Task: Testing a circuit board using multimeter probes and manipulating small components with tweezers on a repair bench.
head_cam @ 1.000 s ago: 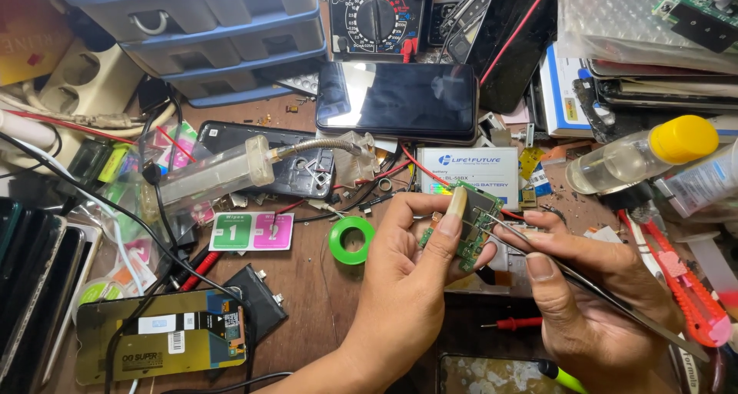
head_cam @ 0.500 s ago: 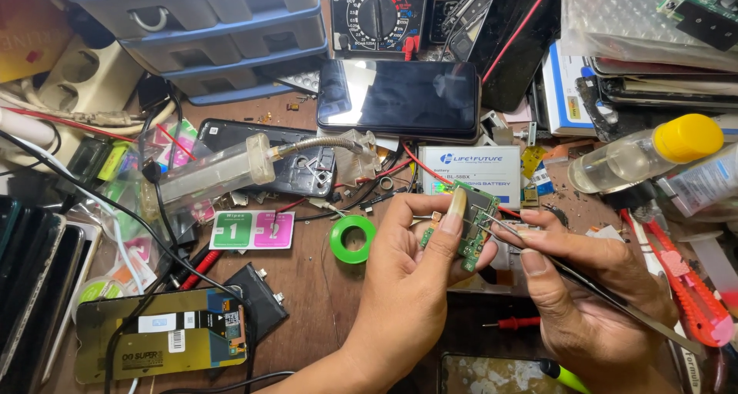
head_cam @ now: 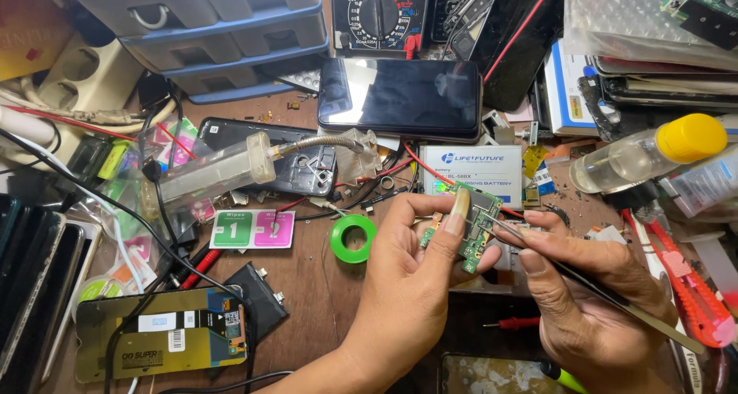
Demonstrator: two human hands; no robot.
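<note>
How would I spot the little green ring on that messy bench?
Start at the big dark phone lying screen-up near the top. Drop toward the left hand; the green ring lies flat on bare wood beside it. It is the only bright green hoop, hollow in the middle.

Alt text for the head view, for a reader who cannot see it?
The left hand pinches a small green circuit board while the right hand holds tweezers to it, above a cluttered wooden bench with a dark phone.

Green tape roll (head_cam: 353, 238), dark phone (head_cam: 400, 96), multimeter (head_cam: 378, 13).
</note>
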